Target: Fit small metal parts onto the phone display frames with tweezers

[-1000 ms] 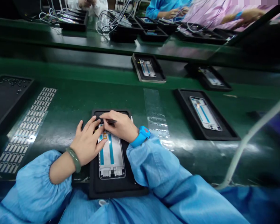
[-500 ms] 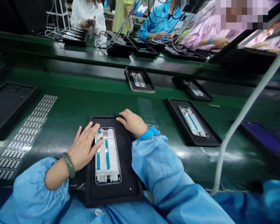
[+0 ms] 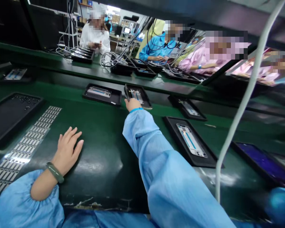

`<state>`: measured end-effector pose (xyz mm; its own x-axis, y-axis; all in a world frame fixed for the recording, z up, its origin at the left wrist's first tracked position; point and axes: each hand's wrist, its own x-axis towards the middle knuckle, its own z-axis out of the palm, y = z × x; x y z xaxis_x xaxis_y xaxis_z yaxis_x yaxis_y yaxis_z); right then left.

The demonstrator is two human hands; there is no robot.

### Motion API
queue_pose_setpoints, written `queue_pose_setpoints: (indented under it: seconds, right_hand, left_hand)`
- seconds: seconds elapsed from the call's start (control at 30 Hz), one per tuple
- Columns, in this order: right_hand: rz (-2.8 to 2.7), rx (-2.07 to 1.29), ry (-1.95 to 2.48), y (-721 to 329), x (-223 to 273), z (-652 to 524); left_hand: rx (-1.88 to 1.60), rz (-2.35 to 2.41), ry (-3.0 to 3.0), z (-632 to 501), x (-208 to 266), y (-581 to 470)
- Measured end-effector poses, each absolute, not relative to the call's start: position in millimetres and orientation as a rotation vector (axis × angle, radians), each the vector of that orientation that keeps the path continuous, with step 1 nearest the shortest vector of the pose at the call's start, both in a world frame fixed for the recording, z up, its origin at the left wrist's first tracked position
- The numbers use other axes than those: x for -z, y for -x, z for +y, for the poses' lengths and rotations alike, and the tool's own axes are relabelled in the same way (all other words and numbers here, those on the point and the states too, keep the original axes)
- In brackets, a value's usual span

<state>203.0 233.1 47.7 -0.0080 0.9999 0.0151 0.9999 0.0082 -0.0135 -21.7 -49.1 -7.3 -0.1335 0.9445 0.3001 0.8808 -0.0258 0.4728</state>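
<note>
My left hand is open, fingers spread, over the bare green bench top, and holds nothing. A green bangle circles its wrist. My right hand reaches far forward, its fingers curled at the near left corner of a black tray; part of the grip is hidden. Inside that tray lies a silver phone frame. Just left of it stands another black tray, with a phone frame lying crosswise.
A sheet of small labels runs along the left, beside a black tray with small parts. On the right are a tray with a phone frame, a purple-screened item and a white cable. Co-workers sit across the bench.
The tray with the phone frame has gone from in front of me; a similar one now stands at the back. My right hand has moved forward to the neighbouring tray, my left hand leftward.
</note>
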Motion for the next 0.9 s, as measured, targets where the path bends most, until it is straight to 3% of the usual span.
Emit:
queue_pose_setpoints:
  seconds: [0.33,0.6,0.9]
  right_hand:
    - [-2.373,0.175,2.339,-273.0,-41.8,231.9]
    - [-2.629,0.278,2.127,-269.3,-81.6,231.7]
    - [-2.919,0.360,1.660,-258.3,-98.5,83.1]
  left_hand:
    - [-0.543,2.077,-2.149,-47.2,9.9,11.2]
    - [-0.501,2.077,-2.216,-47.9,13.0,14.0]
    - [-0.532,1.984,-2.219,-51.3,9.1,13.7]
